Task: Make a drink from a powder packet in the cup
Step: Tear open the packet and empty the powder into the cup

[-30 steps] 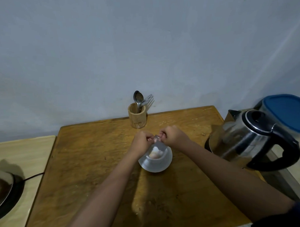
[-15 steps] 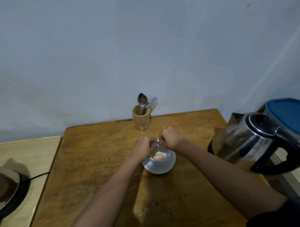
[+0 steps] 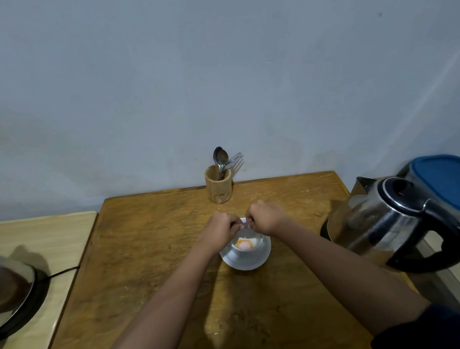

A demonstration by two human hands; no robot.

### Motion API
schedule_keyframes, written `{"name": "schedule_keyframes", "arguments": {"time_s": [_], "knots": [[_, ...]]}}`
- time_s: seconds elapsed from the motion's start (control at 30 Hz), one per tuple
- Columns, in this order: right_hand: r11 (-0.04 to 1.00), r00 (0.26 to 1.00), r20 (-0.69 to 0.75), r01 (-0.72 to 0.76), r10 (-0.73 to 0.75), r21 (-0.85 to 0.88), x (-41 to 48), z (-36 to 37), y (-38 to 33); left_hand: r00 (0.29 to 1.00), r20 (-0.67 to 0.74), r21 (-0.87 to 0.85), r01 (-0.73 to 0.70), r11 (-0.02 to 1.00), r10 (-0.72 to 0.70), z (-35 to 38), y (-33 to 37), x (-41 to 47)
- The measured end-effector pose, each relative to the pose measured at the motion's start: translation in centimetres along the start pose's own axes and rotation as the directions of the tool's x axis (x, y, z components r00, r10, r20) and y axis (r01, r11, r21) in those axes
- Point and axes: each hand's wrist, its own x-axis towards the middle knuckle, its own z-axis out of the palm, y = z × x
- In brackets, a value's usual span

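Note:
A white cup [image 3: 246,258] stands mid-table on the wooden table [image 3: 148,255]. Pale orange and white powder [image 3: 245,244] lies inside it. My left hand [image 3: 220,230] and my right hand [image 3: 265,217] are fisted side by side right over the cup's far rim. Both pinch a small clear powder packet [image 3: 245,226] between them; most of the packet is hidden by my fingers.
A wooden holder [image 3: 218,184] with spoons and a fork stands at the table's back edge by the wall. A steel electric kettle [image 3: 397,220] sits at the right, a blue-lidded container [image 3: 443,182] behind it. A dark round appliance [image 3: 11,297] with a cord rests on the lighter counter at left.
Both hands stay together over the cup, holding the packet. The packet sits lower and is more hidden between my fingers now, and the powder heap shows more clearly in the cup.

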Motion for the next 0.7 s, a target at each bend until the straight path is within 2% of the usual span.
{"name": "schedule_keyframes", "arguments": {"time_s": [0.17, 0.33, 0.6, 0.7], "knots": [[0.998, 1.0, -0.019, -0.007, 0.008, 0.061, -0.1, -0.2, 0.1, 1.0, -0.018, 0.08, -0.014, 0.997, 0.016, 0.0, -0.1, -0.3], [0.994, 1.0, 0.008, -0.012, 0.012, 0.106, 0.0, -0.1, 0.1, 1.0, -0.02, 0.084, -0.013, 0.996, 0.015, 0.1, -0.2, -0.5], [0.983, 0.998, 0.057, -0.007, -0.004, 0.182, -0.1, 0.4, 0.5, 1.0, -0.013, 0.004, 0.008, 1.0, -0.008, 0.1, -0.5, -0.9], [0.973, 0.999, 0.017, -0.032, 0.028, 0.23, -0.3, 0.1, 0.4, 0.996, -0.069, -0.122, 0.051, 0.991, -0.06, 0.3, -0.6, -1.3]]}}
